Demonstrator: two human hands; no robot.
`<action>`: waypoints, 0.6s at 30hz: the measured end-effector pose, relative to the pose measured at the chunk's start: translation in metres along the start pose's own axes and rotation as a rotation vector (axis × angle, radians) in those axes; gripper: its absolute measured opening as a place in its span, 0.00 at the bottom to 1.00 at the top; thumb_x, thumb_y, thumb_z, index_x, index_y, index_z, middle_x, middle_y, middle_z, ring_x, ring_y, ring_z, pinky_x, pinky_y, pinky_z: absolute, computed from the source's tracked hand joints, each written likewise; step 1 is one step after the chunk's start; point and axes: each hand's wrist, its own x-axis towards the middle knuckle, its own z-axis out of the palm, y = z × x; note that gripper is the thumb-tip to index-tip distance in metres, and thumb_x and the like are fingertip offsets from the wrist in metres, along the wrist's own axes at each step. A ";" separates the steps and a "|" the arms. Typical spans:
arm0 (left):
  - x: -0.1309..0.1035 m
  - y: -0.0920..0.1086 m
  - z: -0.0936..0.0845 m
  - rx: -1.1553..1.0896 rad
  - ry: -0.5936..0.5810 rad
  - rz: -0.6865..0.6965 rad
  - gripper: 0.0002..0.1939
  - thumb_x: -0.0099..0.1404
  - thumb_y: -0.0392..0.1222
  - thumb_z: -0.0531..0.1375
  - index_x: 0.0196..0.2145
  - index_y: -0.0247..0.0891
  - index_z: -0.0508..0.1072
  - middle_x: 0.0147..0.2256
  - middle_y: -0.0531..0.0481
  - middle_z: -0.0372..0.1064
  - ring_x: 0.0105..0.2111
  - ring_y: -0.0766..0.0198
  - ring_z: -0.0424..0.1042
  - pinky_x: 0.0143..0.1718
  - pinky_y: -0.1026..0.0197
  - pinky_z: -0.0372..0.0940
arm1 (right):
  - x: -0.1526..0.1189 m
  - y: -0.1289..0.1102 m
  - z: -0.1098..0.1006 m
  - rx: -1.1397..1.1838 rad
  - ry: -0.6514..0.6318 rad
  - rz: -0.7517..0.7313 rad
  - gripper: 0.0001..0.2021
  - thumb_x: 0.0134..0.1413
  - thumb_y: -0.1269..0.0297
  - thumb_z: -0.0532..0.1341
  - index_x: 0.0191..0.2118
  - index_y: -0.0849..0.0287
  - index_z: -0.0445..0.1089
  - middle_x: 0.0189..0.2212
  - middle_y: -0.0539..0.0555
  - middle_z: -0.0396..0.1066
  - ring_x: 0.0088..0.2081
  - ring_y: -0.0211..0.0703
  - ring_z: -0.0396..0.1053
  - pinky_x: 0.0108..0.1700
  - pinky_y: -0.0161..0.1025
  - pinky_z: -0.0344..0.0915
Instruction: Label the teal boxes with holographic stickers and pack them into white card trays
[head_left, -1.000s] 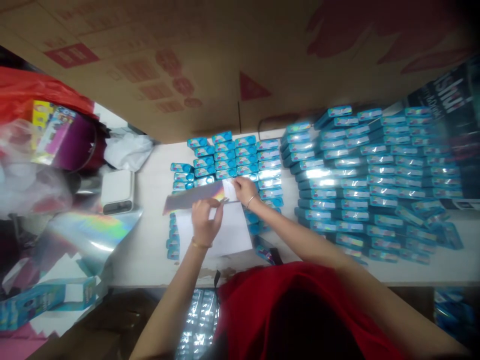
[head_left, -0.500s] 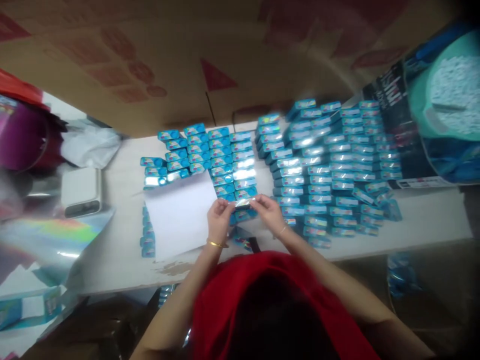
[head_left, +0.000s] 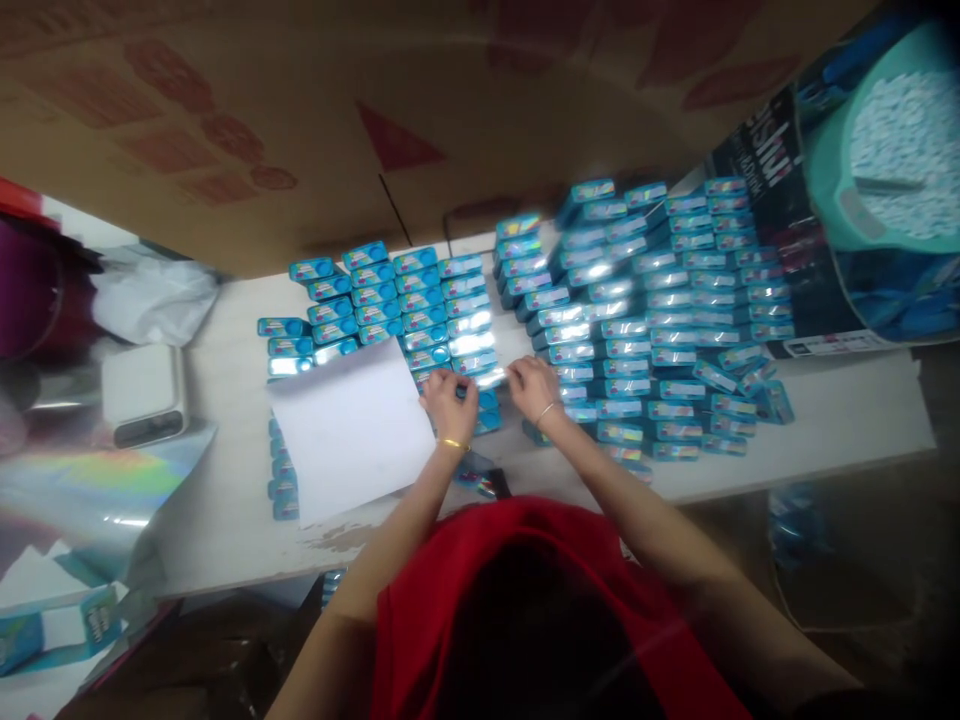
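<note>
Rows of small shiny blue boxes (head_left: 421, 290) stand on the white table. My left hand (head_left: 451, 405) is closed beside the sheet's right edge, fingertips pinched over the lower boxes; what they hold is too small to make out. My right hand (head_left: 533, 388) has its thumb and fingertips pinched at the right end of a shiny strip-like piece (head_left: 490, 378), which lies between both hands. A white paper sheet (head_left: 352, 430) covers part of the left rows, just left of my left hand.
A large cardboard box (head_left: 300, 120) rises behind the rows. More blue boxes (head_left: 682, 355) fill the right side. A white device (head_left: 144, 395) and plastic bag (head_left: 154, 300) are at left; a green tub (head_left: 847, 195) of small pale pieces is at upper right.
My hands have moved apart, the right one upward in the view. The shiny piece now lies higher, away from my left fingertips. The whole view has shifted slightly.
</note>
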 end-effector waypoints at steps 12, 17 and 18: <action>0.009 -0.007 -0.002 0.144 -0.026 -0.016 0.15 0.59 0.47 0.59 0.42 0.39 0.63 0.44 0.41 0.63 0.48 0.47 0.61 0.45 0.46 0.56 | -0.012 0.008 0.026 0.164 0.006 -0.047 0.17 0.57 0.72 0.48 0.45 0.61 0.73 0.35 0.59 0.68 0.41 0.49 0.64 0.45 0.44 0.62; 0.012 0.001 -0.023 0.091 -0.025 0.132 0.10 0.61 0.46 0.58 0.38 0.40 0.65 0.41 0.42 0.64 0.46 0.49 0.63 0.45 0.48 0.58 | -0.010 0.006 0.016 -0.036 -0.199 -0.058 0.21 0.49 0.77 0.53 0.49 0.62 0.71 0.35 0.61 0.69 0.39 0.52 0.65 0.42 0.44 0.64; 0.020 0.000 -0.037 0.048 0.006 0.203 0.09 0.62 0.46 0.57 0.38 0.40 0.65 0.40 0.43 0.65 0.44 0.52 0.64 0.45 0.50 0.59 | -0.007 0.002 0.011 -0.048 -0.173 -0.039 0.21 0.50 0.76 0.53 0.51 0.64 0.70 0.36 0.63 0.70 0.40 0.53 0.66 0.42 0.45 0.64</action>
